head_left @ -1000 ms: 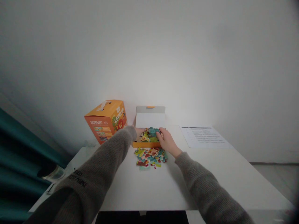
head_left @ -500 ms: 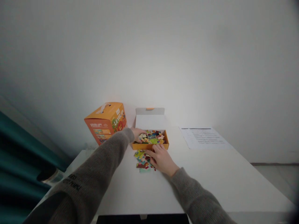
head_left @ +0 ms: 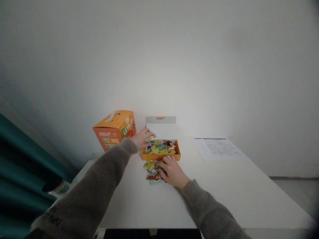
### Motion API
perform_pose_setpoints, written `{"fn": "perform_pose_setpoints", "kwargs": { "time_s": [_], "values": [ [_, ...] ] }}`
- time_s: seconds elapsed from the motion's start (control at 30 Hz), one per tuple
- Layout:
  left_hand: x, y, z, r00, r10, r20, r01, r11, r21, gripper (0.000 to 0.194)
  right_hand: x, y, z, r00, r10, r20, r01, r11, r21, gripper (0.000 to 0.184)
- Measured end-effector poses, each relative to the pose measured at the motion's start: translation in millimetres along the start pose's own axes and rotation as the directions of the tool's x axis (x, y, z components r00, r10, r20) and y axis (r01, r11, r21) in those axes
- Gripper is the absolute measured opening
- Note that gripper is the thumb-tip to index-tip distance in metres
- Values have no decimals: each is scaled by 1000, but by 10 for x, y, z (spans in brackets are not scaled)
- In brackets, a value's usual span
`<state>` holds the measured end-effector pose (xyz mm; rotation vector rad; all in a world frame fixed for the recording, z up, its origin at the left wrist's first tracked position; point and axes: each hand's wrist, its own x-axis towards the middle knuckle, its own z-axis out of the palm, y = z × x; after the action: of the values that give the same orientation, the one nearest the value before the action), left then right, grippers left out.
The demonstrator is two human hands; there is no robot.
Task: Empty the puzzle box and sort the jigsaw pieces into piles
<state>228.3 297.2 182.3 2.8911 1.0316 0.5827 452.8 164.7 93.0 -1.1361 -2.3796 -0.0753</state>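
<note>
My left hand (head_left: 142, 137) is closed on a small stack of puzzle pieces (head_left: 151, 139), held just above the back left part of an open orange box (head_left: 160, 157). More puzzle pieces (head_left: 160, 148) in bright colours fill that box. In front of it a loose pile of puzzle pieces (head_left: 151, 171) lies on the white table (head_left: 149, 202). My right hand (head_left: 173, 172) rests over the pile's right side, its fingers apart and bent, touching pieces close to the box's front wall. Its palm hides some of them.
A bigger orange puzzle carton (head_left: 113, 127) with a handle stands left of the open box, whose lid (head_left: 161, 127) is raised behind. A printed sheet (head_left: 218, 148) lies at the right. Beyond the left edge are a dark-lidded jar (head_left: 58, 188) and a green curtain (head_left: 22, 179).
My left hand has risen out of the box, up and slightly left, with a stack of puzzle pieces in its fingers. My right hand stays at the pile.
</note>
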Motion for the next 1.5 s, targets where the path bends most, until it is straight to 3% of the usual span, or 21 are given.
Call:
{"fn": "perform_pose_setpoints", "kwargs": {
  "time_s": [0.07, 0.17, 0.37, 0.5, 0.6, 0.73, 0.83, 0.97, 1.03, 1.1, 1.27, 1.4, 1.5],
  "values": [
    [-133, 109, -32, 999, 16, -32, -16, 1000, -12, 47, 15, 35, 4, 999, 11, -47, -10, 1000, 27, 22],
    [-384, 337, 57, 998, 66, 7, -67, 997, 43, 48, 42, 154, -19, 986, 77, -147, -68, 996, 62, 23],
    [-832, 709, 540, 979, 157, 133, -186, 953, 240, 48, 130, 577, -160, 949, 217, -231, -211, 976, 51, 27],
    [-1008, 716, 770, 988, 130, 80, -147, 950, 276, 54, 295, 874, -252, 964, 228, -137, -229, 973, 8, 27],
    [-1096, 668, 844, 991, 134, 23, -135, 957, 256, 75, 480, 1005, -275, 981, 193, -18, -194, 981, -24, 28],
    [-1160, 642, 894, 991, 135, 6, -132, 960, 248, 98, 693, 1007, -214, 986, 76, 152, -70, 997, -44, 25],
    [-1175, 635, 905, 990, 143, -6, -139, 971, 197, 99, 788, 983, -122, 965, 86, 250, -69, 995, -74, 31],
    [-1103, 571, 834, 976, 157, -153, -159, 987, 2, 70, 893, 1035, 7, 907, 160, 391, -116, 984, -134, 62],
    [-987, 510, 767, 966, 82, -246, -101, 993, -68, 53, 948, 1067, 65, 872, 179, 456, -125, 981, -146, 73],
    [-815, 431, 708, 963, 0, -269, -23, 996, -84, 42, 997, 1077, 112, 839, 203, 505, -149, 978, -146, 75],
    [-317, 147, 694, 996, -61, -72, 56, 996, -64, 36, 1056, 1046, 154, 812, 202, 547, -167, 979, -113, 78],
    [-55, -81, 781, 981, -104, 163, 119, 989, -84, 28, 1051, 1081, 135, 848, 187, 496, -168, 982, -83, 75],
    [44, -183, 846, 962, -130, 240, 153, 985, -77, 23, 1057, 1120, 94, 880, 180, 439, -185, 982, -33, 65]
  ]
}}
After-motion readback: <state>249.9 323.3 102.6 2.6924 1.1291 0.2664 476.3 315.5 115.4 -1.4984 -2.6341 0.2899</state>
